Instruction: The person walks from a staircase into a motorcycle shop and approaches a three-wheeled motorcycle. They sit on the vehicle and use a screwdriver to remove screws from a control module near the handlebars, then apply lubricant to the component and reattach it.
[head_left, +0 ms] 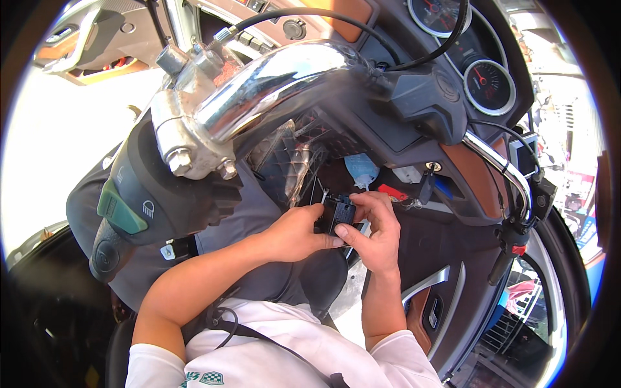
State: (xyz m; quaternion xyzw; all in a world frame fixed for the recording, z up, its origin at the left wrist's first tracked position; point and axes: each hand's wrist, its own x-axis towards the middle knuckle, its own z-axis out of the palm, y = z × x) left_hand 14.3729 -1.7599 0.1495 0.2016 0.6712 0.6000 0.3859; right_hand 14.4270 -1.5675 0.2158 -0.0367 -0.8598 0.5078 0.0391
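In front of my lap, both hands meet around a small black boxy part (343, 210) with pale markings on its face. My left hand (294, 234) comes from the left and grips its near left side between thumb and fingers. My right hand (378, 231) holds the other side, its thumb bent over the lower edge and its fingers curled behind. A thin silver piece (325, 194) shows just beyond the part; I cannot tell whether it is joined to it. The part's underside is hidden by my fingers.
Chrome handlebar (278, 81) with a clamp (194, 139) and a black switch housing (152, 194) arches above my left forearm. Round gauges (490, 87) sit at the far right. A key (432, 168) with a red tag (392, 192) hangs by a blue mask (362, 169). The door panel (424, 255) is right.
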